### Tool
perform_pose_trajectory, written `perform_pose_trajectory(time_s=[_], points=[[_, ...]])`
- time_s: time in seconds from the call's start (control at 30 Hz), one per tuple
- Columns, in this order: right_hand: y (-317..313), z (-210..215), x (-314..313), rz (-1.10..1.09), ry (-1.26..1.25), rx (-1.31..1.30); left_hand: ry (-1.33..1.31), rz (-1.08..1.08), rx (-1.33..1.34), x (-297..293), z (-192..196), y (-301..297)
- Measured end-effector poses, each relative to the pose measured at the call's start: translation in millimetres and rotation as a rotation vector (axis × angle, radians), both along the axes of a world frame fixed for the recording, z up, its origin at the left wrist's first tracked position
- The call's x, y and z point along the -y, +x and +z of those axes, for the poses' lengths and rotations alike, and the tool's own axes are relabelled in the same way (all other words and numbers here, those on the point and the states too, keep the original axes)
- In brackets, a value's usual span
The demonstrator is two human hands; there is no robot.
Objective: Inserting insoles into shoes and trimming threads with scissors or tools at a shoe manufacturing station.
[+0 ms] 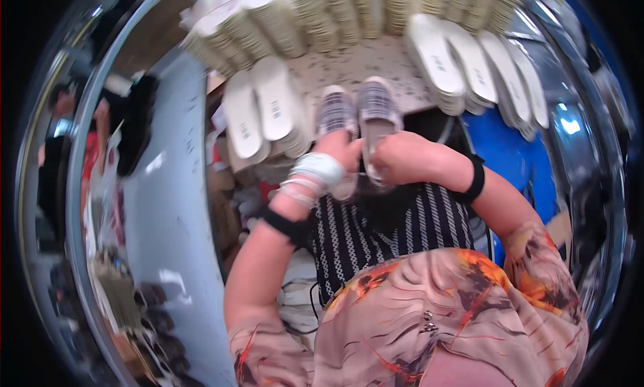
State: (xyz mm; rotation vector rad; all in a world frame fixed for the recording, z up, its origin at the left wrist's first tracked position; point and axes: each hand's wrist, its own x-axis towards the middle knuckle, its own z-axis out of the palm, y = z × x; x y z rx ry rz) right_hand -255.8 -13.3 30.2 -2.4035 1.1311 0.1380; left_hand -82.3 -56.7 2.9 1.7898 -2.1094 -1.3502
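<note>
A pair of plaid slip-on shoes points away from me above my lap, toes at the table's near edge. My left hand [340,149] is closed over the opening of the left shoe [335,112], whose heel shows below my fingers. Around the heel part of the right shoe [377,104] my right hand [401,157] is closed, thumb and fingers bent at its opening. A pale insole surface shows inside the right shoe. My fingertips are partly hidden and slightly blurred. White wrapping and thin bands circle my left wrist.
White insoles stand in piles at the table's left [274,108] and right [439,62]. Tall stacks of insoles [329,18] line its back. Small dark specks lie on the tabletop [362,58]. A pale blue metal surface [168,186] runs along my left; something bright blue [520,166] is at right.
</note>
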Motion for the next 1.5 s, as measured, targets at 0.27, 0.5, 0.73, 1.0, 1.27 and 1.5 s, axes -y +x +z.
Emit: perform_pose_trajectory(time_s=[0.27, 0.5, 0.73, 1.0, 1.27, 1.5], points=[[-18, -15, 24, 0.123, 0.323, 0.140, -0.300, -0.035, 0.173, -28, 20, -29], [1, -57, 26, 0.128, -0.214, -0.237, -0.280, 0.116, 0.157, -27, 2, -46], [19, 46, -31, -0.022, 0.039, 0.258, -0.479, 0.221, 0.156, -23, -46, -22], [11, 122, -77, -0.177, -0.388, 0.663, -0.721, 0.389, 0.233, -229, 120, 185], [126, 117, -99, 0.395, -0.272, 0.524, -0.641, 0.899, 0.426, -420, 192, 338], [128, 102, -94, 0.557, -0.230, 0.401, -0.590, 1.020, 0.068, -416, 159, 391]])
